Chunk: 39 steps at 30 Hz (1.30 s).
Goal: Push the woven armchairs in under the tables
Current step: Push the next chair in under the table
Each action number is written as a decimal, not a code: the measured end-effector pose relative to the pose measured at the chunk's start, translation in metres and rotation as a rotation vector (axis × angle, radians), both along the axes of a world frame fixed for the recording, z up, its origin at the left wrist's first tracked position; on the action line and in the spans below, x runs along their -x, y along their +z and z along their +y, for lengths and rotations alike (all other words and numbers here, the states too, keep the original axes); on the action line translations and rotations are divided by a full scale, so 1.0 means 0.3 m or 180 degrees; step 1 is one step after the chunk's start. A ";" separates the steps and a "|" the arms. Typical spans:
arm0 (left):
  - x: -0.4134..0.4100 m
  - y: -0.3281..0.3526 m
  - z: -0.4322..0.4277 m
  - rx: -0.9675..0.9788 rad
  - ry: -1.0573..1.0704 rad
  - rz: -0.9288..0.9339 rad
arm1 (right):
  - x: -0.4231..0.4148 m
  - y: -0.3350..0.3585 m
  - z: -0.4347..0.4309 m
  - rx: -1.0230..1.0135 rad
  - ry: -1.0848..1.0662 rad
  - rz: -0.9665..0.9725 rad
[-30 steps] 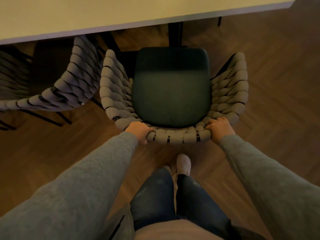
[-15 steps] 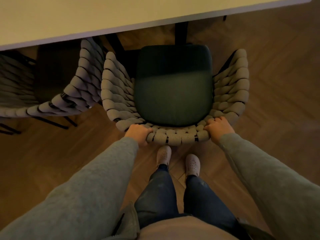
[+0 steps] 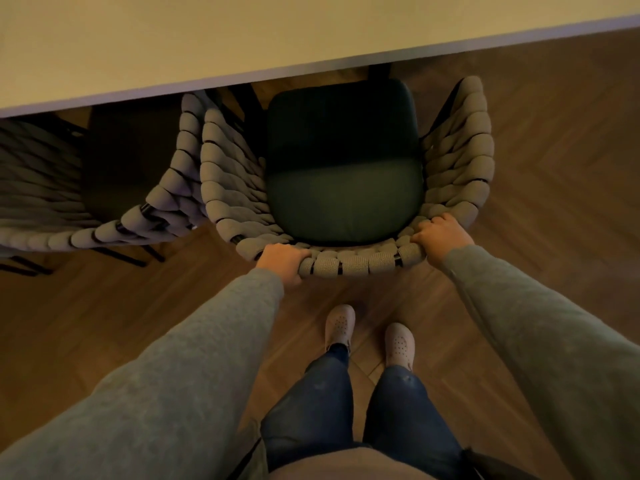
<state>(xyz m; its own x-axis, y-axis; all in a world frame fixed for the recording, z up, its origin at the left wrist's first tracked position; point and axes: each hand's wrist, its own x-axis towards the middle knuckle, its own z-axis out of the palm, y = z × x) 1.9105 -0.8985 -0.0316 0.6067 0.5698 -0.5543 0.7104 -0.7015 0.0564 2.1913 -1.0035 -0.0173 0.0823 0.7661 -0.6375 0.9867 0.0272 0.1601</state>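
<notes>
A grey woven armchair [image 3: 232, 188] with a dark green seat cushion stands in front of me, its front at the edge of the pale table [image 3: 207, 46]. My left hand [image 3: 282, 259] grips the left part of its backrest rim. My right hand [image 3: 440, 235] grips the right part of the same rim. The front of the cushion lies in the table's shadow. A dark table leg shows just beyond the cushion.
A second woven armchair [image 3: 104, 233] stands to the left, partly under the table, its arm touching or nearly touching the one I hold. The floor is herringbone wood [image 3: 554, 168]. My feet in pale shoes [image 3: 398, 344] stand just behind the chair.
The chair has moved forward toward the table and closer to the left chair. My feet have stepped forward behind it. Both hands kept their grip on the backrest.
</notes>
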 end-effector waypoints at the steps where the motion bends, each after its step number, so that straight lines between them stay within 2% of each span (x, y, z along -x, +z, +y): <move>1: 0.005 -0.003 0.018 0.0005 0.0018 0.0014 | 0.002 -0.008 0.018 -0.0036 0.0012 0.0017; 27: -0.035 -0.012 0.309 0.0056 -0.0243 0.0182 | -0.027 -0.032 0.277 -0.0076 -0.0093 0.0042; 39: -0.058 -0.009 0.298 0.0235 0.0036 0.0351 | -0.055 -0.052 0.262 -0.0148 -0.0102 0.0173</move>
<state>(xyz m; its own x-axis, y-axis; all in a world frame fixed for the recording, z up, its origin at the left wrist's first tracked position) 1.9279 -0.8090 -0.0343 0.5336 0.5314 -0.6580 0.7229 -0.6903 0.0287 2.2078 -0.9249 -0.0329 0.0734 0.7926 -0.6054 0.9943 -0.0108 0.1064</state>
